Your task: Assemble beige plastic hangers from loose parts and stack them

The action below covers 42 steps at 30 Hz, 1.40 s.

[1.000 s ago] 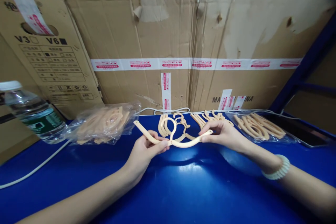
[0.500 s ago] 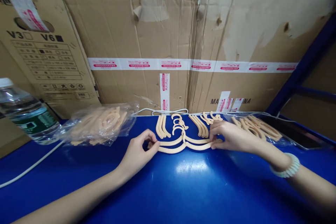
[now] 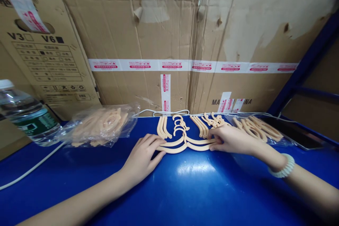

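Observation:
A small stack of beige plastic hangers lies flat on the blue table. My left hand rests flat at the stack's left end, fingers stretched out and touching the hanger arm. My right hand presses on the stack's right end, fingers curled over the hanger tips. Loose beige curved pieces lie just behind the stack, and more of them lie beside my right hand.
A clear bag of beige parts lies at the left, another bag at the right. A water bottle lies on its side at far left. A white cable runs along the table. Cardboard boxes wall off the back.
A second ago both hands held one hanger up above the table. It now lies on the stack, my left hand has opened flat, and my right hand presses the right end.

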### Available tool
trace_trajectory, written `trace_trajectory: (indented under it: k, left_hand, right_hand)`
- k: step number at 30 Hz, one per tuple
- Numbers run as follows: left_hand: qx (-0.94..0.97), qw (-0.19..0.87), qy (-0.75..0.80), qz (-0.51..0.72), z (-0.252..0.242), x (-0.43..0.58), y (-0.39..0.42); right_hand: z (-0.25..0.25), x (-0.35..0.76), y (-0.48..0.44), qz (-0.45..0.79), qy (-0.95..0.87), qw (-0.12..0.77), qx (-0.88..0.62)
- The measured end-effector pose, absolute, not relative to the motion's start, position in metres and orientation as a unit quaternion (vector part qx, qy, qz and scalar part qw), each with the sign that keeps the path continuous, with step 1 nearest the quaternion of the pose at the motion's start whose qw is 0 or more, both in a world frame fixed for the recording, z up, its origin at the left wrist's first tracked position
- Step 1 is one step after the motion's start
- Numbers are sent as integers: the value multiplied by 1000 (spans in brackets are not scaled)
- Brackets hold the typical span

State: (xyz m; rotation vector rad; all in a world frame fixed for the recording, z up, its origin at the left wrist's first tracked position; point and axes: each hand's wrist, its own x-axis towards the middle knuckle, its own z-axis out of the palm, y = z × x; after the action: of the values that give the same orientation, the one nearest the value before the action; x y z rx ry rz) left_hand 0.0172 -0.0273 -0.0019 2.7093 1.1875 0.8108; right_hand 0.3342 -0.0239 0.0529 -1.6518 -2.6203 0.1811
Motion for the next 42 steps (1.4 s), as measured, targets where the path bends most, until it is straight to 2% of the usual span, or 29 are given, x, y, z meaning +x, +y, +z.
trace_trajectory:
  k: [23, 33, 42]
  left_hand:
    - [862, 69, 413, 285, -3, 18, -27]
    - [840, 104, 420, 328, -1, 17, -27]
    - [826, 130, 434, 336, 0, 16, -26]
  right_hand:
    - [53, 331, -25, 58, -839, 26, -541]
    - [57, 343, -27, -35, -807, 169, -565]
    - [58, 352, -23, -30, -787, 239, -568]
